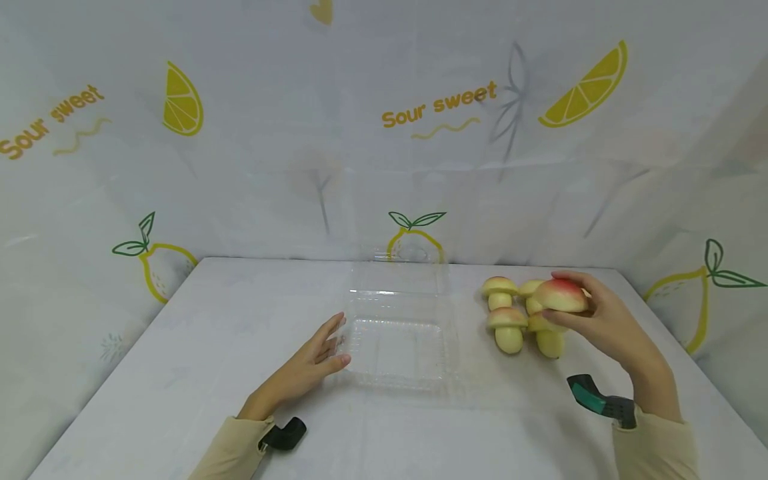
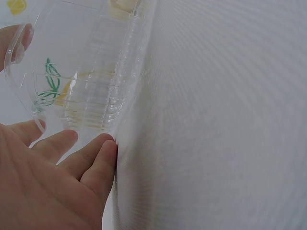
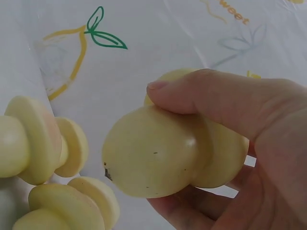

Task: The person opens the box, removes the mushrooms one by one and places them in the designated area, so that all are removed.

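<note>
My right hand (image 1: pixel 621 333) grips a toy mushroom (image 1: pixel 561 295) with a red-tinted cap, thumb on one side and fingers on the other. In the right wrist view, this mushroom's (image 3: pixel 148 155) smooth yellow stem points at the camera, with a small dark mark at its tip. Several similar mushrooms (image 1: pixel 509 339) with pale stems stand grouped beneath and left of that hand. At the left side of a clear plastic box (image 1: pixel 390 383) is my left hand (image 1: pixel 300 367), its fingers extended along the wall. The left thumb (image 2: pixel 26 36) touches the box's rim.
The box's transparent lid (image 1: pixel 399 277) lies folded back towards the rear wall. A white cloth printed with lemons and lettering (image 1: pixel 441 107) hangs behind the white table (image 1: pixel 180 347). Dark wrist-worn devices (image 1: pixel 287 435) show at both sleeves.
</note>
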The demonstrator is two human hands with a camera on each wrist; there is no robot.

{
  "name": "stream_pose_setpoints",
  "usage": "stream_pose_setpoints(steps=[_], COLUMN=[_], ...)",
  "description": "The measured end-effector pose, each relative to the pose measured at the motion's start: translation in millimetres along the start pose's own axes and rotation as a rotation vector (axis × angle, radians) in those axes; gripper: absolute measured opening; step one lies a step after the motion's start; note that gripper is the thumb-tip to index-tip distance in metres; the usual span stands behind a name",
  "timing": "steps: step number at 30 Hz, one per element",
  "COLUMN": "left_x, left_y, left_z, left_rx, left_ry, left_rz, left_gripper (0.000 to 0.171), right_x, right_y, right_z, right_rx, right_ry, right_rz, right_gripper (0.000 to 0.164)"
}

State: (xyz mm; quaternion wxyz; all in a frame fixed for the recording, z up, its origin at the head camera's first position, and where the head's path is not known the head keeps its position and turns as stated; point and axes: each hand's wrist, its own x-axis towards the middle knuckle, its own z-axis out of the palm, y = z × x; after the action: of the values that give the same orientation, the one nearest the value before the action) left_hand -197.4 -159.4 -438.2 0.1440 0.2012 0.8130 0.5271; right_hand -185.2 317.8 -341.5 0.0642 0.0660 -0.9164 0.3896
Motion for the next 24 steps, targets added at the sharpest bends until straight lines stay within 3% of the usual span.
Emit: stream_pose_setpoints(steps=[13,24], left_x=[0.2,0.6], left_y=[1.7,1.3], left_z=[0.2,0.5], left_rx=[-0.006,-0.007], left_ry=[-0.001,0.003], left_rz=[0.002,-0.008], left_gripper=[0.083,0.084], right_x=[-1.6,-7.4], right_y=[19.4,41.1], right_z=[-8.1,-19.7], right_rx=[0.027,0.063], right_ry=[0.101,0.103], right_rz=[0.018,0.078], right_gripper=[0.07,0.058])
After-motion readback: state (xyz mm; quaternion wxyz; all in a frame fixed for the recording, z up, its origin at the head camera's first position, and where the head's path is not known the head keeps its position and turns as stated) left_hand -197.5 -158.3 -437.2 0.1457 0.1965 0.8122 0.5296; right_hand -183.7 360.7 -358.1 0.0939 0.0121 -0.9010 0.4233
